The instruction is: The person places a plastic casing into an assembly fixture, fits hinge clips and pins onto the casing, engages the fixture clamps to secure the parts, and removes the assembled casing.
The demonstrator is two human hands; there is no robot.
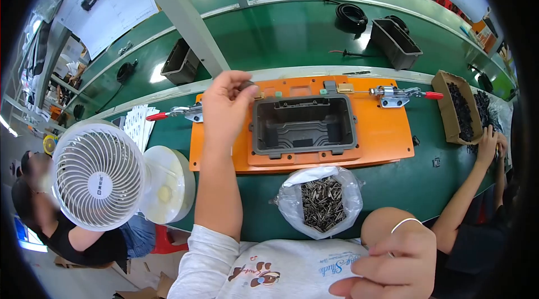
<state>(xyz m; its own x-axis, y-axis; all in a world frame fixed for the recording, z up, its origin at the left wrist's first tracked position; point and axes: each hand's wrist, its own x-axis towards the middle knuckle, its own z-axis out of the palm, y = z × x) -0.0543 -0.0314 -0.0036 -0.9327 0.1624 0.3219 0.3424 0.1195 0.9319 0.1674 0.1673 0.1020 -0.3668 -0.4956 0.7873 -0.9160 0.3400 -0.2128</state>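
Left grip [229,97] hung by box [306,125] corner

Its fingertips bunched close, any hold impossible to tell; the box sat on the fixture [387,142]. Right grip [396,262], fingers bent, hold also unclear, was near the bag [287,195] of pins [323,203]

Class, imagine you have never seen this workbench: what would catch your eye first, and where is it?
The bright orange board stands out first, mid-picture on the green table, with a dark grey box on it. A big white fan looms at the left. On the board's near side sits a plastic bag of small metal pins.
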